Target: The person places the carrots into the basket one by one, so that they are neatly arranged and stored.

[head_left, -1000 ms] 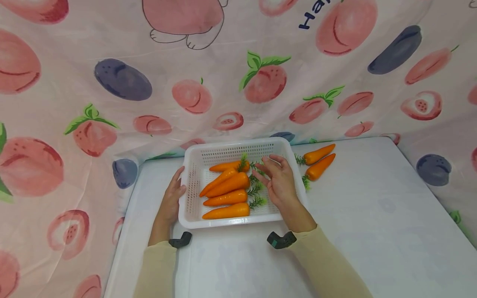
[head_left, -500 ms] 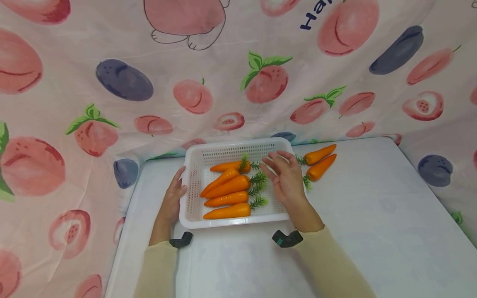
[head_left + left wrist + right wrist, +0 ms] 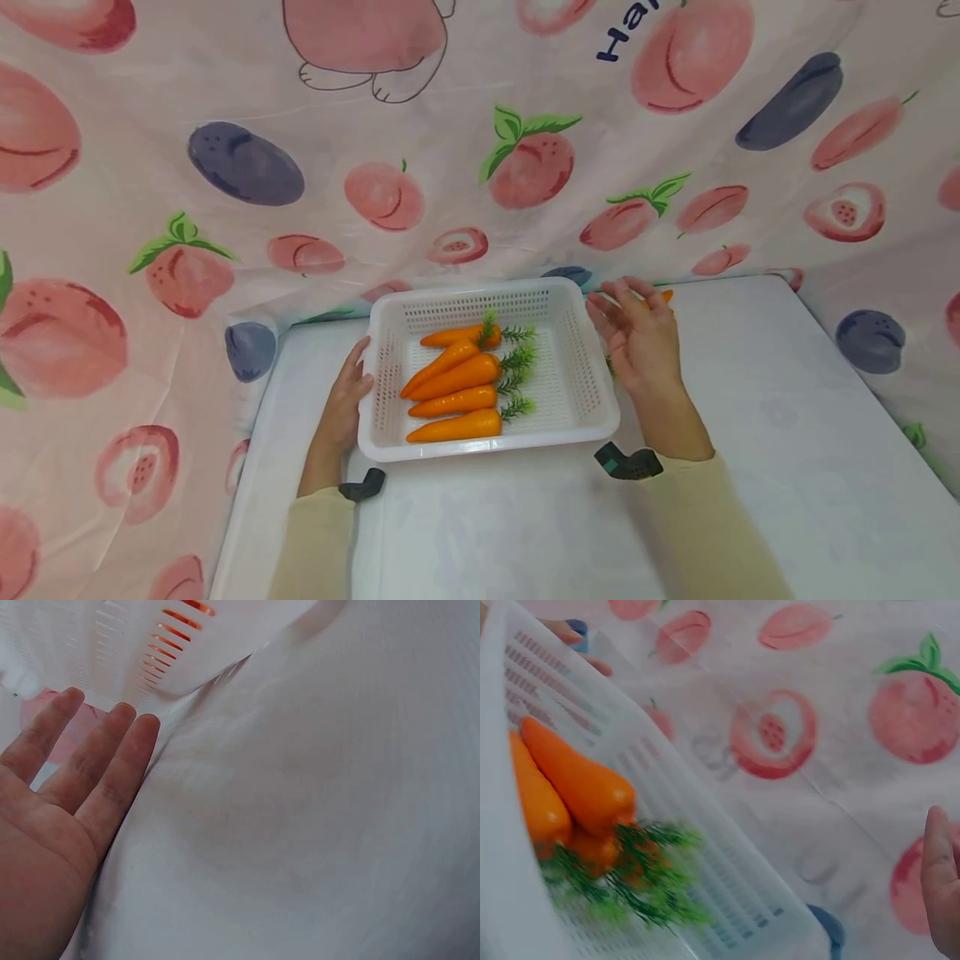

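A white plastic basket [image 3: 487, 450] stands on the table, holding several orange carrots [image 3: 456, 426] with green tops pointing right. My left hand [image 3: 343, 408] is at the basket's left side; in the left wrist view its straight fingers [image 3: 112, 787] reach to the slotted wall. My right hand [image 3: 647, 354] is held just beyond the basket's right rim with loosely bent fingers and nothing in them. It covers most of the carrots outside the basket; one orange tip [image 3: 667, 296] shows behind it. The right wrist view shows carrots [image 3: 585, 780] in the basket and one right-hand finger.
The white-covered table [image 3: 772, 433] extends to the right and front of the basket. A pink fruit-print cloth [image 3: 450, 192] hangs close behind the basket and along both sides. Dark wrist mounts [image 3: 628, 461] sit on both forearms.
My right hand has moved right, from above the carrots' green tops in the basket to the carrots outside it. The left hand and the basket have stayed in place.
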